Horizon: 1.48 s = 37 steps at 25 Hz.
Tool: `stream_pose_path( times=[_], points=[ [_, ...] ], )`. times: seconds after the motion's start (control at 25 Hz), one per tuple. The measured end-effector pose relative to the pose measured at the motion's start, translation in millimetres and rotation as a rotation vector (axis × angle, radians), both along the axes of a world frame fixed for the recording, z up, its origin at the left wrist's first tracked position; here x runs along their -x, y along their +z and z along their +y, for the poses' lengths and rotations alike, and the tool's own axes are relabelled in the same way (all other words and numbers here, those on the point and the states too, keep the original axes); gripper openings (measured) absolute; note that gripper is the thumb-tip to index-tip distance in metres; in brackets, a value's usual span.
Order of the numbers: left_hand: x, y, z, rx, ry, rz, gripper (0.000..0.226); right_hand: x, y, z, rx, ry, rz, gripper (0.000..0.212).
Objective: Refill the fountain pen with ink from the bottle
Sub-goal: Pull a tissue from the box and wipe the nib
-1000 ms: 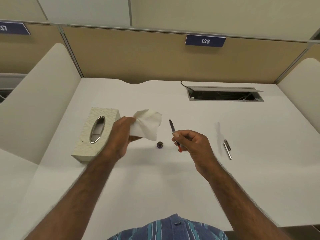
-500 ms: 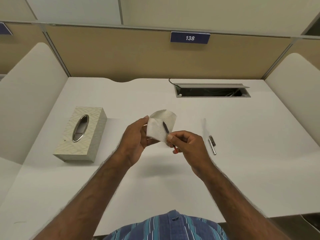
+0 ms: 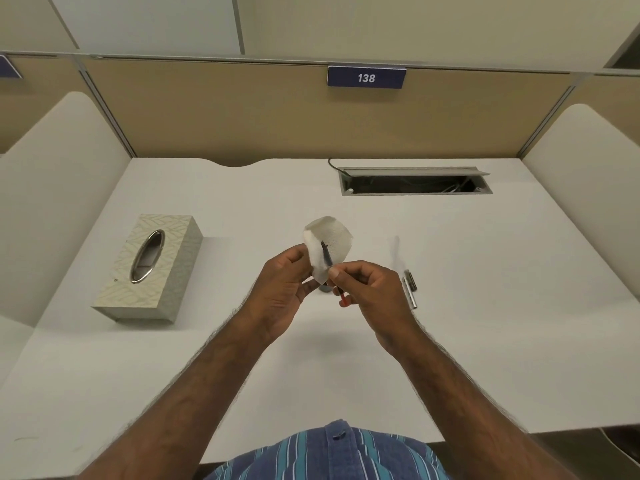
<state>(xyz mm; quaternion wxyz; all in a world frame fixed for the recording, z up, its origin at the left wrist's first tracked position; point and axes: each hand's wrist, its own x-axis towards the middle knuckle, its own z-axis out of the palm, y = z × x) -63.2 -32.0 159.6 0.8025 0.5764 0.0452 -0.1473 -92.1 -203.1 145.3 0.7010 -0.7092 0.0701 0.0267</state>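
My right hand (image 3: 370, 292) pinches the fountain pen's front section (image 3: 327, 255), dark nib pointing up and away, with a red end sticking out below the fingers. My left hand (image 3: 282, 289) holds a white tissue (image 3: 329, 244) behind and around the nib, so the nib lies against the tissue. The ink bottle (image 3: 325, 288) is almost wholly hidden between and under my hands; only a dark sliver shows on the desk. The pen's silver barrel and cap (image 3: 410, 289) lie on the desk just right of my right hand.
A pale patterned tissue box (image 3: 149, 268) with an oval metal slot stands at the left. An open cable hatch (image 3: 414, 181) sits in the white desk (image 3: 485, 341) at the back right. White dividers flank both sides.
My left hand brought the tissue from beside the box over to the nib, and the two hands now meet. The view shifted left to right, hiding the ink bottle beneath my hands.
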Motion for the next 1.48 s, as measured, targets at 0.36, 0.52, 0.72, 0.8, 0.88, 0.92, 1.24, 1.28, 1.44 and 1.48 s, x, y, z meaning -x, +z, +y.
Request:
stream_pose_path(
  times=[0.36,0.52,0.72,0.8,0.88,0.92,1.24,1.28,1.44,1.48],
  points=[
    [2,2,-16,0.073,0.07,0.03,0.023,1,1,3,0.006,0.001,-0.014,0.006],
    [0,4,-19,0.104,0.121,0.008,0.023,2,3,7,0.003,0.012,-0.01,0.008],
    [-5,-2,-22,0.085,0.181,0.011,0.029,3,6,10,-0.014,0.023,-0.002,0.012],
    [-14,-6,-16,0.093,0.235,0.006,0.019,6,4,10,-0.02,0.031,0.018,0.012],
    [-21,-4,-9,0.071,0.245,-0.001,0.018,9,1,9,-0.04,0.029,0.054,0.011],
    [-23,0,-5,0.043,0.245,0.01,0.016,9,-1,8,-0.045,0.024,0.067,0.011],
    [-26,-6,7,-0.259,0.341,0.036,0.011,4,1,-7,-0.06,0.01,-0.024,0.011],
    [-25,-7,6,-0.288,0.322,0.022,0.01,3,2,-8,-0.04,0.02,-0.041,0.011],
    [-20,-8,0,-0.324,0.198,-0.04,0.009,-4,1,-9,0.063,0.027,-0.045,0.009],
    [-19,-6,1,-0.323,0.175,-0.044,0.009,-5,0,-9,0.081,0.019,-0.039,0.009]
  ],
)
